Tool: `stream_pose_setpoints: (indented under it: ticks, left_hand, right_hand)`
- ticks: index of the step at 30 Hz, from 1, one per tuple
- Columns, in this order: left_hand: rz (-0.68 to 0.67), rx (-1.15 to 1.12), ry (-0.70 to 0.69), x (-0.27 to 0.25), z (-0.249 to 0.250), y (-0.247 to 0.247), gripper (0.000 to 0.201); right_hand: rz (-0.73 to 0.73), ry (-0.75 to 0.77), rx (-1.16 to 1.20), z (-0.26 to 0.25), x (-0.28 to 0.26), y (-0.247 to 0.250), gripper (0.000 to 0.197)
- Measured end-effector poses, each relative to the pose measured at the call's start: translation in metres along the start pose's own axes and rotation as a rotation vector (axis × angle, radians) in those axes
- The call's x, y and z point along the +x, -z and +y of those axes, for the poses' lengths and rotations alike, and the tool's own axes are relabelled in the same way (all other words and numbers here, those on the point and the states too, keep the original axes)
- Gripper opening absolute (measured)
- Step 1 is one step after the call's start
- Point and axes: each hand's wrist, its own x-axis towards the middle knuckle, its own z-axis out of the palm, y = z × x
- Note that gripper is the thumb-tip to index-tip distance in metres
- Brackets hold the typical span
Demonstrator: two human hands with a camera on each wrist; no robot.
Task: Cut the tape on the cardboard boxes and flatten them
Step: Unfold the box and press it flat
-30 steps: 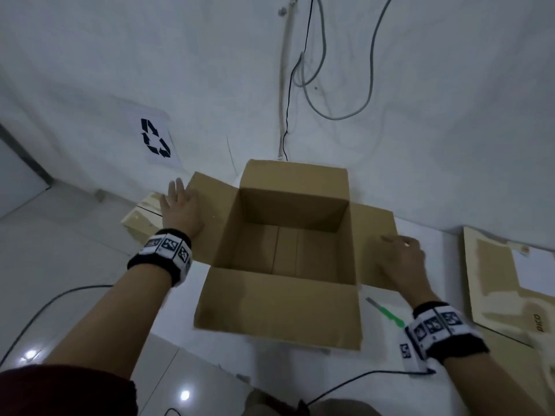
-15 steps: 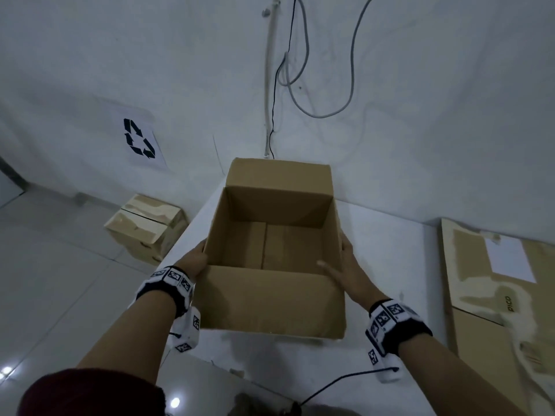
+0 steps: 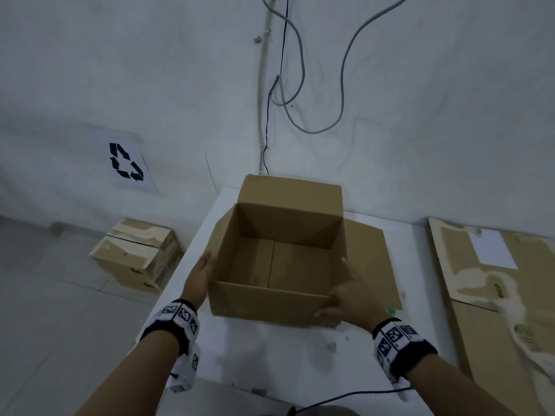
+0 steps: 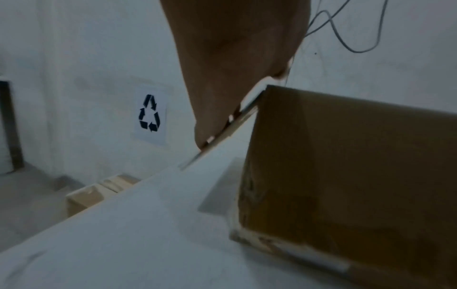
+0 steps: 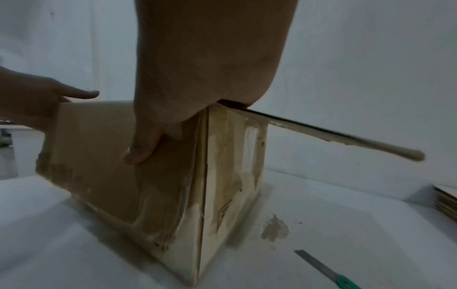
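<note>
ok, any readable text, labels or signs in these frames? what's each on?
"DICO" or "PICO", first letter unclear: printed on the flattened cardboard at the table's right.
Recycling symbol, no words: on the white sheet on the wall.
White label on that flattened cardboard: looks blank.
Square coded markers on the wristbands: patterns, no text.

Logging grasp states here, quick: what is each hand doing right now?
Left hand: open, straight fingers flat against the left side of the open box.
Right hand: grips the box's near right corner, thumb on the front wall.
</note>
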Motion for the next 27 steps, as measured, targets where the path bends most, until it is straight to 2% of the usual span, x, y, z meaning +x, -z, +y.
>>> stream_pose_setpoints:
  ticks: [1,3,5,7,10,12,14,17,20,24,27]
  left_hand:
    - [0.129,-0.011,-0.026,0.001,-0.004,0.004,0.068]
    - [0.344,0.156,-0.006,0.004,-0.01,0.012,0.049]
    - [0.391,0.263,0.105,0.008,-0.012,0.013,0.044]
    - [0.313,0.04,0.257,0.003,-0.008,0.008,0.053]
    - [0.006,-0.333,0.481,-0.004,-0.003,-0.003,0.081]
    - [-0.164,-0.468,0.546,-0.01,0.004,-0.008,0.086]
    - [-0.272,-0.54,0.566,-0.016,0.01,-0.015,0.087]
    - [-0.328,-0.537,0.537,-0.016,0.015,-0.023,0.087]
    - [-0.244,-0.437,0.451,-0.012,0.02,-0.013,0.067]
    - [-0.06,-0.436,0.202,0.001,0.047,0.027,0.032]
    - [-0.064,-0.553,0.04,-0.007,0.092,0.047,0.031]
  right_hand:
    - [0.018,0.002,0.001,-0.007,0.001,0.001,0.076]
    - [0.059,-0.02,0.058,-0.023,0.004,0.011,0.075]
    - [0.098,-0.074,0.215,-0.041,0.005,0.028,0.076]
    - [0.136,-0.163,0.455,-0.061,0.005,0.055,0.075]
    - [0.151,-0.34,0.771,-0.081,0.006,0.089,0.055]
    - [0.192,-0.409,0.956,-0.085,0.003,0.101,0.037]
    - [0.244,-0.433,1.152,-0.084,-0.001,0.101,0.032]
    - [0.31,-0.474,1.353,-0.086,-0.007,0.095,0.047]
    - [0.324,-0.511,1.473,-0.085,-0.008,0.096,0.033]
    - [0.34,-0.591,1.576,-0.078,-0.009,0.093,0.046]
    - [0.357,-0.642,1.607,-0.072,-0.01,0.08,0.061]
